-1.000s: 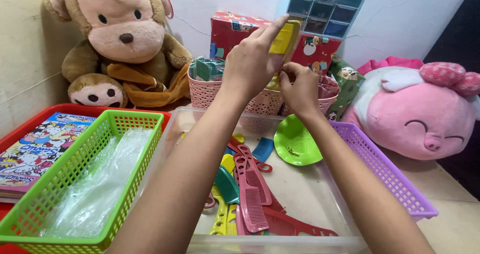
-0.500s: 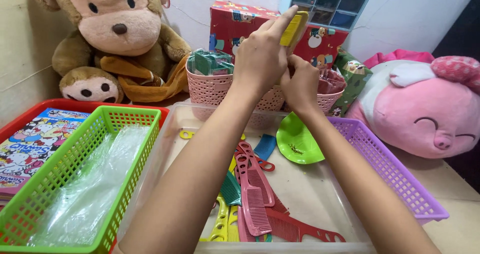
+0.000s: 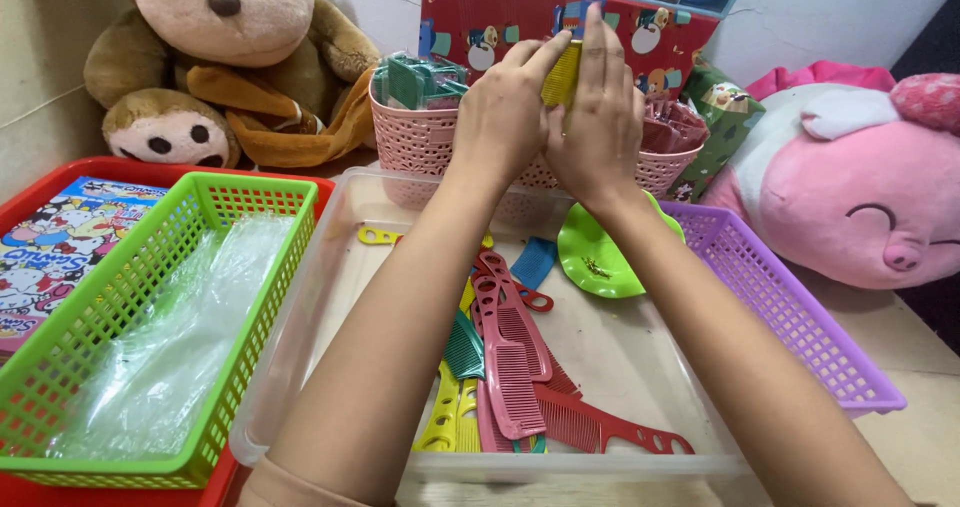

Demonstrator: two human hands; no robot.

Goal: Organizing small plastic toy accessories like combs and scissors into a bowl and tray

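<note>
Both hands have closed together: the left hand [image 3: 505, 107] and right hand [image 3: 598, 117] now pinch a yellow comb [image 3: 562, 72] upright between them, seemingly over the pink basket [image 3: 420, 142], at 12 o'clock from the clear tray [image 3: 330, 267] of combs.

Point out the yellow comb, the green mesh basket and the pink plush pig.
yellow comb [image 3: 562, 73], head view, on its toothed edge between the two hands.
green mesh basket [image 3: 262, 199], head view, on its far rim.
pink plush pig [image 3: 830, 202], head view, on its cheek.
</note>
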